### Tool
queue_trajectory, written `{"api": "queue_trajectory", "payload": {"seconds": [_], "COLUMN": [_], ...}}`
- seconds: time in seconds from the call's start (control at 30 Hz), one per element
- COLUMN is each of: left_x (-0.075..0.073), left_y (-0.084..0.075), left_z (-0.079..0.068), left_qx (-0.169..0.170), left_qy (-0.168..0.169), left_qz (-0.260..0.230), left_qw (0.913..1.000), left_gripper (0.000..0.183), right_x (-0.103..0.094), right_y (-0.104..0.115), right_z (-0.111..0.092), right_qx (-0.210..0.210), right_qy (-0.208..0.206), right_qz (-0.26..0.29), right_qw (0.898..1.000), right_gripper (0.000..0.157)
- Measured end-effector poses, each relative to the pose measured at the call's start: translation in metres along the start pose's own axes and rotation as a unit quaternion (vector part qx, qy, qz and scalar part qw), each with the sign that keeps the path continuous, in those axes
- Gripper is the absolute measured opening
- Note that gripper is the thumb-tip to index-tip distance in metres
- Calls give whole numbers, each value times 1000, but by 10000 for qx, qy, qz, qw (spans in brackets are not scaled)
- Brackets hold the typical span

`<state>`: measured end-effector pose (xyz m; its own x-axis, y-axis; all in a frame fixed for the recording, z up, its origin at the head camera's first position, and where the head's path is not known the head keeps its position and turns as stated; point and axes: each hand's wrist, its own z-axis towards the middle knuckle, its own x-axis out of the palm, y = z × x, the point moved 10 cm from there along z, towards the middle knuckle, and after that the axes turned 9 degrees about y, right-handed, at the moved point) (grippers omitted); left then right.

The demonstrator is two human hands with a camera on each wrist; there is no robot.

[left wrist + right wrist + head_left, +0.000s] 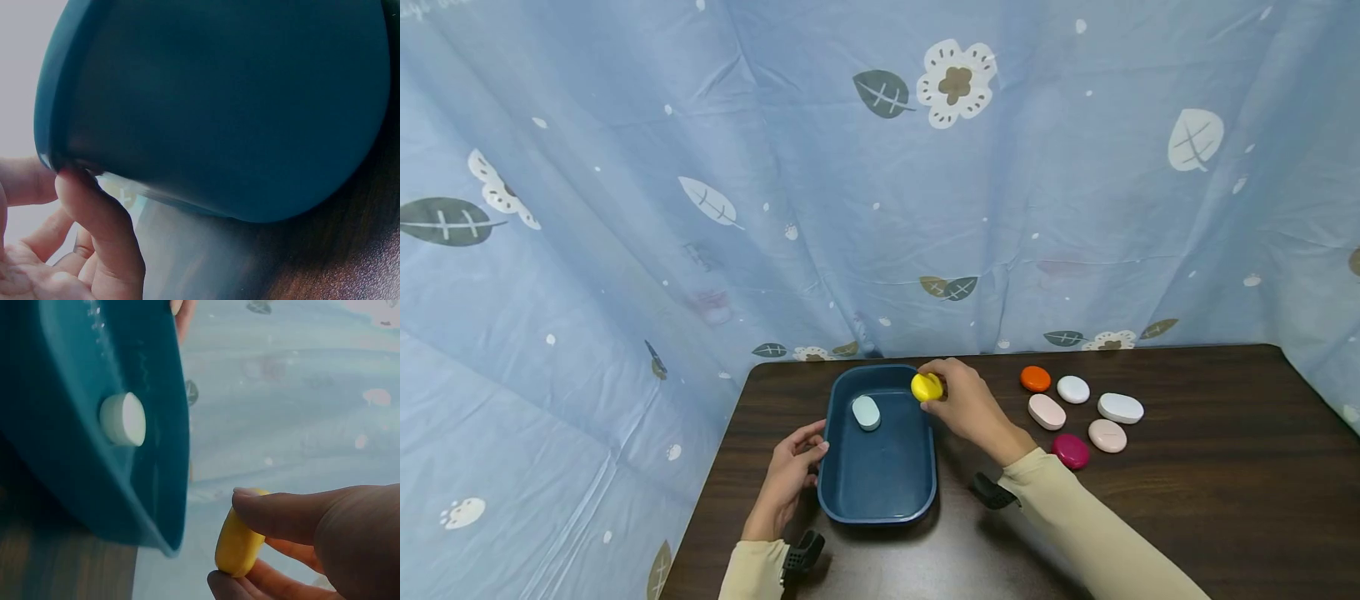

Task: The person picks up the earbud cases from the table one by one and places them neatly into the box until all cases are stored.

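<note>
A blue plastic tub point(880, 487) stands on the table, with a pale mint oval soap point(867, 412) inside near its far left. At the tub's left side, my left hand point(788, 471) pinches the rim between thumb and fingers, as the left wrist view shows up close. My right hand point(962, 402) holds a yellow round soap point(927, 387) between thumb and fingertips, above the tub's far right edge. The right wrist view has this yellow soap point(239, 544) held apart from the tub wall point(81, 481).
Right of the tub lie several more soaps: orange point(1035, 379), white round point(1072, 389), white oblong point(1120, 408), pale pink point(1047, 412), another pale pink point(1107, 436) and magenta point(1071, 451). A blue patterned curtain point(850, 208) hangs behind the dark wooden table point(1210, 467).
</note>
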<state>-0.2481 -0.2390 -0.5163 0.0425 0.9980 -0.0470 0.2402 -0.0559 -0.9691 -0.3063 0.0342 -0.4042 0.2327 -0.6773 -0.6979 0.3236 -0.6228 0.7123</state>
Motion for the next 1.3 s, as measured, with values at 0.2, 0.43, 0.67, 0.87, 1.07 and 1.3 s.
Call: {"api": "queue_trajectory", "payload": {"seconds": [0.2,0.43,0.67,0.87,1.07,1.3], "left_x": [1,1,2,1,1,1], "left_y": [0,-1,-1,-2,-2,-1], "left_z": [-1,-1,-2,-2,-2,-2], "left_qx": [-18,-51,-42,-42,-46,-73], "left_qy": [6,-36,-37,-64,-32,-28], "left_qz": [-21,-25,43,70,65,81], "left_qw": [10000,10000,10000,9999,10000,9999], "left_gripper": [41,41,41,40,40,40], "right_x": [12,27,40,49,55,60], "right_y": [12,17,18,21,23,21], "right_z": [11,23,31,37,41,45], "right_qx": [38,93,95,88,61,87], "right_qy": [244,487,732,855,930,1004], "right_qz": [-20,-141,-304,-347,-378,-449], "right_qw": [9997,9987,9968,9957,9949,9939], "right_gripper": [46,45,43,42,41,43]}}
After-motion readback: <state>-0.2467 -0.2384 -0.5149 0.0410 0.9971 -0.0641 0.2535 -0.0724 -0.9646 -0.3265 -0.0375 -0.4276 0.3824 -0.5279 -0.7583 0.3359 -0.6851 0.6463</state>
